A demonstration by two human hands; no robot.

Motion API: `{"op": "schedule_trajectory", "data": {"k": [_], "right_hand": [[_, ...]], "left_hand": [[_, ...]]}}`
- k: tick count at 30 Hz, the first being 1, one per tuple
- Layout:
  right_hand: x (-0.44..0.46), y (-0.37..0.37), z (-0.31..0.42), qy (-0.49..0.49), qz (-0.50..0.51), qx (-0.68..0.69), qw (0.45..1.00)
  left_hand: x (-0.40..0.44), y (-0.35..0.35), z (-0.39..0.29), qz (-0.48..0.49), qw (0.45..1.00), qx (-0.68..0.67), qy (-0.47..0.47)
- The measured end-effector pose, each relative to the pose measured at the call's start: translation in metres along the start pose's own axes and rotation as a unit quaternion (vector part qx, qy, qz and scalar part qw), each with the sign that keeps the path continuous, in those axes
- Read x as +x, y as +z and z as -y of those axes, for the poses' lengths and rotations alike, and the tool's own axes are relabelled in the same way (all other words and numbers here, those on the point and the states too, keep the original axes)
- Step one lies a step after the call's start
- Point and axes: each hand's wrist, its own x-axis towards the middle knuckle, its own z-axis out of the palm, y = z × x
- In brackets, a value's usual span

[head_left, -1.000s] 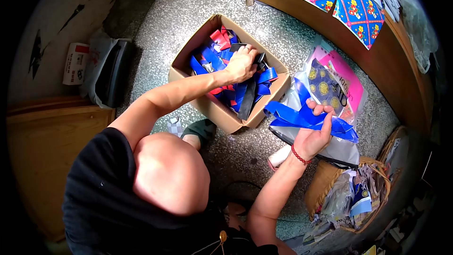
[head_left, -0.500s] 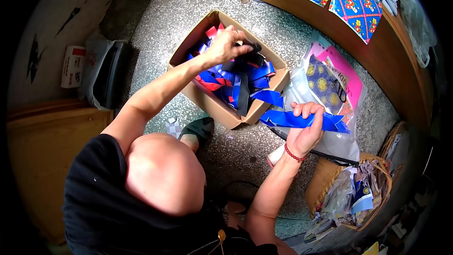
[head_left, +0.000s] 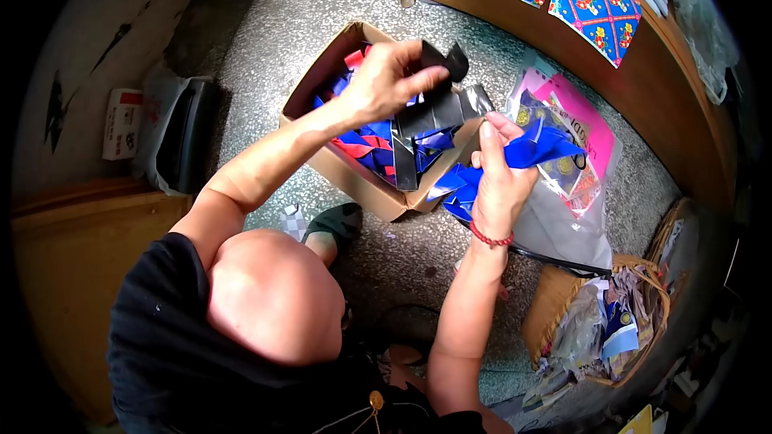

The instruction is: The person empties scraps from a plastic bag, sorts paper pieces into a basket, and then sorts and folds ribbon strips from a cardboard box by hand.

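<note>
My left hand (head_left: 384,84) is closed on a shiny black plastic strip (head_left: 442,112) above the cardboard box (head_left: 354,183). Loose blue and red strips (head_left: 366,145) fill the box, with another black strip (head_left: 404,162) hanging over its near side. To the right of the box, my right hand (head_left: 503,177) is closed around a bunch of blue strips (head_left: 540,145), whose ends stick out on both sides. Its thumb and fingertips meet at the right end of the black strip; whether they grip it I cannot tell.
Right of the box lies a clear plastic bag (head_left: 563,229) with a pink printed sheet (head_left: 591,124). A wicker basket (head_left: 547,305) of scraps stands at lower right. A wooden bench (head_left: 675,72) with patterned blue sheets (head_left: 595,8) runs along the back. A knee (head_left: 273,297) is close below.
My left hand has lifted a black strip up out of the box. My right hand has moved up and left towards it, and the blue strips have turned with it.
</note>
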Motion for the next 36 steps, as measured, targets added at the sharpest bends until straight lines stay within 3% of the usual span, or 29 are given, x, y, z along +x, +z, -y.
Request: {"op": "schedule_trajectory", "data": {"k": [5, 8, 10, 12, 17, 24, 27, 29, 32, 34, 36], "right_hand": [[-0.002, 0.004, -0.02, -0.036, -0.01, -0.145, 0.989], [-0.002, 0.0, -0.037, 0.017, 0.037, -0.092, 0.995], [-0.001, -0.001, -0.043, 0.03, -0.027, -0.014, 0.999], [0.001, -0.006, -0.043, 0.064, -0.039, 0.039, 0.996], [0.001, -0.014, -0.049, 0.083, -0.042, 0.085, 0.992], [-0.003, -0.008, -0.049, 0.036, -0.081, 0.055, 0.995], [-0.003, -0.013, -0.048, 0.065, -0.072, 0.066, 0.993], [-0.003, -0.018, -0.049, 0.125, -0.062, 0.189, 0.972], [-0.004, -0.024, -0.05, 0.149, -0.04, 0.257, 0.954], [-0.006, -0.026, -0.049, 0.157, -0.044, 0.257, 0.953], [-0.008, -0.03, -0.054, 0.154, -0.024, 0.285, 0.946]], "left_hand": [[-0.013, 0.016, 0.005, 0.056, 0.996, -0.037, -0.055], [-0.02, 0.025, -0.001, 0.076, 0.977, -0.171, -0.105], [-0.018, 0.022, 0.007, 0.066, 0.982, -0.13, -0.12], [-0.019, 0.02, 0.007, 0.049, 0.959, -0.222, -0.17], [-0.018, 0.019, 0.028, 0.05, 0.927, -0.295, -0.225], [-0.028, 0.026, 0.035, 0.166, 0.921, -0.276, -0.218], [-0.026, 0.022, 0.038, 0.163, 0.924, -0.27, -0.218], [-0.025, 0.02, 0.042, 0.158, 0.923, -0.274, -0.218], [-0.022, 0.018, 0.047, 0.148, 0.924, -0.283, -0.21], [-0.019, 0.014, 0.051, 0.136, 0.951, -0.191, -0.201], [-0.017, 0.015, 0.043, 0.119, 0.951, -0.2, -0.201]]}}
